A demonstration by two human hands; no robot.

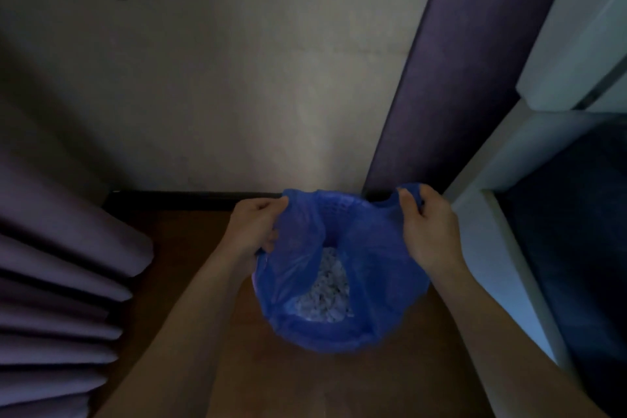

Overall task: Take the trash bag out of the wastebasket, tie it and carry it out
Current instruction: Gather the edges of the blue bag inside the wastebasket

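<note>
Blue trash bag (298, 268) sits in wastebasket (342, 205) on brown floor (271, 383) near wall (237, 78). Left hand (252, 226) closed on bag's left rim, pinching plastic. Right hand (429, 231) closed on right rim flap. White crumpled trash (325, 295) inside. Purple curtain (61, 265) at left.

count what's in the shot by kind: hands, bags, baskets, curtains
hands: 2, left hand and right hand, each gripping the bag
bags: 1, blue bag
baskets: 1, basket, mostly hidden by the bag
curtains: 1, curtain
total: 5
</note>
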